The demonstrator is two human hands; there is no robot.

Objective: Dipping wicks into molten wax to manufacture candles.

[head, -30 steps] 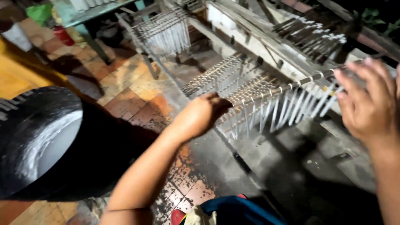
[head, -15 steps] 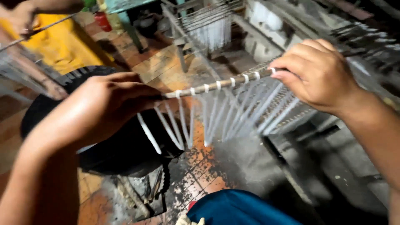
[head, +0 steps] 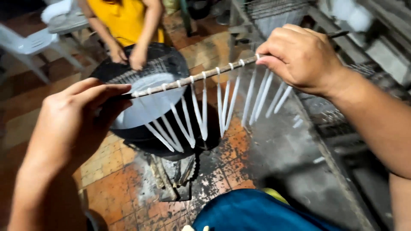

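I hold a thin wooden rod (head: pixel 197 78) level in front of me, with several slim white candles (head: pixel 187 124) hanging from it by their wicks. My left hand (head: pixel 75 122) grips the rod's left end and my right hand (head: pixel 299 57) grips its right end. The candles swing loosely, some slanting left. Below and behind the rod stands a round black pot (head: pixel 147 96) with pale wax (head: pixel 143 102) inside.
Another person in a yellow top (head: pixel 124 21) stands behind the pot with both hands (head: pixel 128 54) on its far rim. A metal rack (head: pixel 274 13) with more hanging candles is at the upper right. A blue object (head: pixel 252 211) lies at the bottom. The tiled floor (head: pixel 111 184) is stained.
I lifted the rod of candles off the rack and swung it left, over toward the black pot. The view turned left, bringing the other person into sight.
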